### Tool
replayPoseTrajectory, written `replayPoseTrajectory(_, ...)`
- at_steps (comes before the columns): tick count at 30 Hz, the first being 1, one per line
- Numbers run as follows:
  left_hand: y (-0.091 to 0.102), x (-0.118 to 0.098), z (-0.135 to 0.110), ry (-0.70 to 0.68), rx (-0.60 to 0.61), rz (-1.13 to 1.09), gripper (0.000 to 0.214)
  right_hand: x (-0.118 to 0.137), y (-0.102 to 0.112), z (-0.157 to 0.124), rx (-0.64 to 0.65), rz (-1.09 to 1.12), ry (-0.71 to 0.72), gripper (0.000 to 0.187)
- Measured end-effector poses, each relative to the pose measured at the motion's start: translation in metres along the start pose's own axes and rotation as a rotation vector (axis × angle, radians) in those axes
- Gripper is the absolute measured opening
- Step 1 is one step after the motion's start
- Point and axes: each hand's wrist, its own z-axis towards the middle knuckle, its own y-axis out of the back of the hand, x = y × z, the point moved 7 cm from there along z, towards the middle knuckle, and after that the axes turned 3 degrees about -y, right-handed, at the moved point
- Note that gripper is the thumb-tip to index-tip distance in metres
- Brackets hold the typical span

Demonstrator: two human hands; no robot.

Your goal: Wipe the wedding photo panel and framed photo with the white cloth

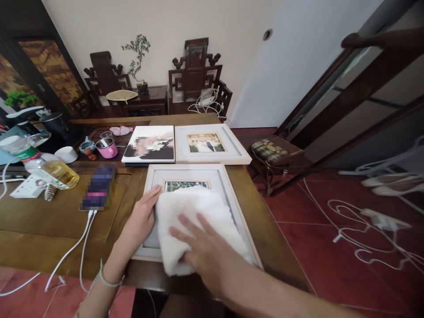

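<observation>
A picture frame (241,221) with a pale wooden edge and white mat lies near the table's front corner. A folded white cloth (198,203) covers most of its photo, leaving only the top strip in sight. My right hand (205,251) presses on the cloth with fingers spread, its thumb side at the cloth's fold. Along the frame's left edge, my left hand (145,213) holds it, fingers close together over the rim. Just behind are a second framed photo (206,144) and a white photo album (149,145), side by side.
To the left on the wooden table (20,225) are a phone (98,187) with white cables, a power strip (28,186), a bottle (56,170) on its side and a pink cup (107,148). A chair with a plaid bag (268,150) stands right; cables (374,229) lie on the red floor.
</observation>
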Motion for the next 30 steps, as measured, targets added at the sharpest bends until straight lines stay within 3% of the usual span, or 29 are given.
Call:
replayPoseTrajectory(5,-0.001,0.002,-0.003,-0.061,-0.002,0.01,0.056,-0.087,0.034,-0.024,-0.157,-0.183,-0.273,0.057)
replayPoseTrajectory(8,-0.001,0.002,-0.004,-0.061,-0.013,-0.007,0.058,-0.12,0.051,-0.025,-0.255,-0.332,-0.298,0.061)
replayPoseTrajectory(10,0.0,0.004,-0.004,-0.044,-0.026,-0.016,0.059,-0.123,0.047,-0.024,-0.267,-0.361,-0.274,0.06)
replayPoseTrajectory(12,0.0,0.004,-0.003,-0.031,-0.035,-0.012,0.057,-0.11,0.034,-0.029,-0.265,-0.324,-0.249,0.057)
replayPoseTrajectory(17,-0.001,0.002,-0.002,-0.024,-0.036,0.006,0.055,-0.035,0.003,-0.061,-0.205,-0.168,-0.137,0.033)
replayPoseTrajectory(20,-0.001,0.003,-0.003,-0.022,-0.038,-0.002,0.054,-0.009,0.005,-0.068,-0.149,-0.092,-0.099,0.04)
replayPoseTrajectory(22,-0.001,0.004,-0.004,-0.025,-0.035,-0.005,0.055,-0.016,0.011,-0.058,-0.096,-0.051,-0.12,0.053)
replayPoseTrajectory(24,-0.001,0.004,-0.005,-0.025,-0.037,-0.006,0.055,-0.04,0.023,-0.04,-0.106,-0.078,-0.166,0.061)
replayPoseTrajectory(28,0.0,0.003,-0.006,-0.027,-0.034,-0.006,0.057,-0.104,0.051,0.001,-0.329,-0.294,-0.31,0.063)
replayPoseTrajectory(30,0.0,0.002,-0.005,-0.028,-0.026,0.002,0.058,-0.12,0.054,0.015,-0.374,-0.334,-0.341,0.061)
